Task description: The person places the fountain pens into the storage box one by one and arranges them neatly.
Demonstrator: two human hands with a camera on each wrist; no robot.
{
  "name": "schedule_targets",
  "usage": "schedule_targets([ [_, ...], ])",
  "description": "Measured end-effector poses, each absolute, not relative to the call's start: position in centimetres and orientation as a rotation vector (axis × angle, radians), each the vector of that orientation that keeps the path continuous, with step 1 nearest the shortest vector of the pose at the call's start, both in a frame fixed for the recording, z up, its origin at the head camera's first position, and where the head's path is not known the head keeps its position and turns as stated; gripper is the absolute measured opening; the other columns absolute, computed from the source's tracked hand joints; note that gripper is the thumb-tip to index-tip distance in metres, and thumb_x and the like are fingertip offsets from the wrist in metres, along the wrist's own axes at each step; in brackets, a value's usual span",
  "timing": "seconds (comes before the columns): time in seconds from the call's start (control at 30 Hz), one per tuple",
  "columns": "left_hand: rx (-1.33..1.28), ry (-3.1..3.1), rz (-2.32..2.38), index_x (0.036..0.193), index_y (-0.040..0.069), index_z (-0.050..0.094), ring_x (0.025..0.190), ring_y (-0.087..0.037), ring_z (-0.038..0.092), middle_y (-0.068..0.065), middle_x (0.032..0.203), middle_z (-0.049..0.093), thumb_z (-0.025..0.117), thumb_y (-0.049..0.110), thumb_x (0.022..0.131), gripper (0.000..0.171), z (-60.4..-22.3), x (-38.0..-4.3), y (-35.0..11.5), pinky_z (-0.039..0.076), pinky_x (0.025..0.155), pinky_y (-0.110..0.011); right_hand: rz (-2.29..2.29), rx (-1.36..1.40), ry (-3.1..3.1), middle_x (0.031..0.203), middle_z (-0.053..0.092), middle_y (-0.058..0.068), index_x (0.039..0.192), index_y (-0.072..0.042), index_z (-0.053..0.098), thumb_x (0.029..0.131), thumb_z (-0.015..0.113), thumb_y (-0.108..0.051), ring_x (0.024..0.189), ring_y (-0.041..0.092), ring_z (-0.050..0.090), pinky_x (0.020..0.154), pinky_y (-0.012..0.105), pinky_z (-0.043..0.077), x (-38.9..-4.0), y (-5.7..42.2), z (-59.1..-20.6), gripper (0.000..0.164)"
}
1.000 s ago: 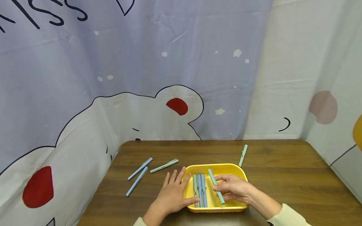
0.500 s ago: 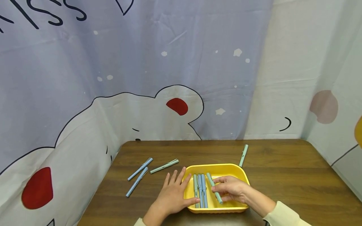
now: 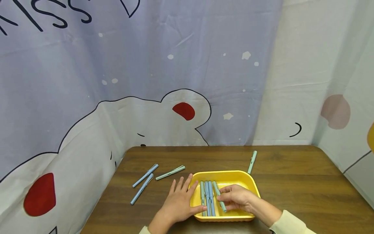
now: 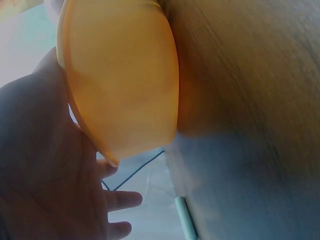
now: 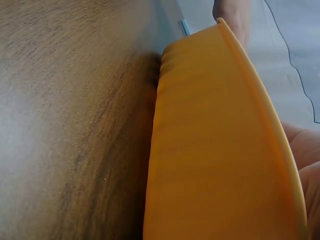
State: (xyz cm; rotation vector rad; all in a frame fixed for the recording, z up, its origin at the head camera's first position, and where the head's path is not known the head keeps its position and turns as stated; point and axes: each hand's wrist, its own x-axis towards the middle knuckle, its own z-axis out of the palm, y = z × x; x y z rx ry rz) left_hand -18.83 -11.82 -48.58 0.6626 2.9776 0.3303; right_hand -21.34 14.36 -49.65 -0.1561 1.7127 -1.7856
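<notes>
A yellow plastic tray (image 3: 233, 178) sits on the table near its front. My left hand (image 3: 179, 202) lies with fingers spread over the tray's left rim, its thumb reaching inside. In the left wrist view those fingers extend past the tray's edge (image 4: 125, 80). Inside the tray my right hand (image 3: 240, 198) pinches a light green pen (image 3: 216, 189), slightly tilted, between thumb and fingers. Left of it lie a green pen (image 3: 202, 195) and two blue pens (image 3: 211, 198), side by side. The right wrist view shows mainly the tray's outer wall (image 5: 215, 135), which hides the pens inside.
On the wooden table (image 3: 292, 182), two blue pens (image 3: 142, 189) and a green pen (image 3: 170, 173) lie to the left. Another green pen (image 3: 252, 161) lies behind the tray's right back corner. A printed curtain (image 3: 228, 81) hangs along the table's far edge.
My right hand has lowered the green pen into the tray and shifted it left, closer to the row of pens. The left hand stays on the rim.
</notes>
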Motion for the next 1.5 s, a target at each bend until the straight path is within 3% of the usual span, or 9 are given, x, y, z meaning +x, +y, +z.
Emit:
schedule_targets([
  [0.23, 0.667, 2.982, 0.339, 0.159, 0.021, 0.036, 0.151, -0.044, 0.022, -0.007, 0.170, 0.013, 0.049, 0.081, 0.087, 0.095, -48.7, -18.8, -11.8, 0.013, 0.120, -0.064, -1.786, -0.130, 1.722, 0.095, 0.073, 0.013, 0.125, 0.018, 0.054, 0.095, 0.064, -0.004, 0.080, 0.017, 0.072, 0.071, 0.031, 0.062, -21.1, 14.2, -50.1, 0.039],
  [0.4, 0.673, 2.988, 0.336, 0.159, 0.020, 0.036, 0.151, -0.045, 0.023, -0.007, 0.170, 0.013, 0.049, 0.081, 0.087, 0.095, -48.7, -18.8, -11.8, 0.014, 0.120, -0.065, -1.731, -0.096, 1.774, 0.086, 0.072, 0.010, 0.125, 0.013, 0.056, 0.095, 0.065, -0.009, 0.071, 0.014, 0.070, 0.060, 0.026, 0.060, -20.9, 14.1, -50.2, 0.038],
  [0.83, 0.679, 2.986, 0.339, 0.159, 0.020, 0.036, 0.150, -0.045, 0.024, -0.007, 0.170, 0.014, 0.050, 0.080, 0.087, 0.094, -48.5, -18.7, -11.8, 0.014, 0.120, -0.065, -1.687, -0.082, 1.821, 0.092, 0.071, 0.015, 0.138, 0.021, 0.038, 0.090, 0.070, -0.007, 0.076, 0.017, 0.070, 0.061, 0.027, 0.060, -20.4, 14.1, -50.0, 0.064],
  [1.5, 0.677, 2.987, 0.358, 0.158, 0.019, 0.038, 0.150, -0.046, 0.024, -0.008, 0.170, 0.015, 0.051, 0.079, 0.088, 0.094, -48.2, -18.6, -11.8, 0.015, 0.120, -0.065, -1.641, -0.041, 1.940, 0.079, 0.068, 0.011, 0.132, 0.016, 0.046, 0.090, 0.070, -0.005, 0.066, 0.015, 0.065, 0.057, 0.027, 0.059, -20.0, 13.5, -49.6, 0.052],
])
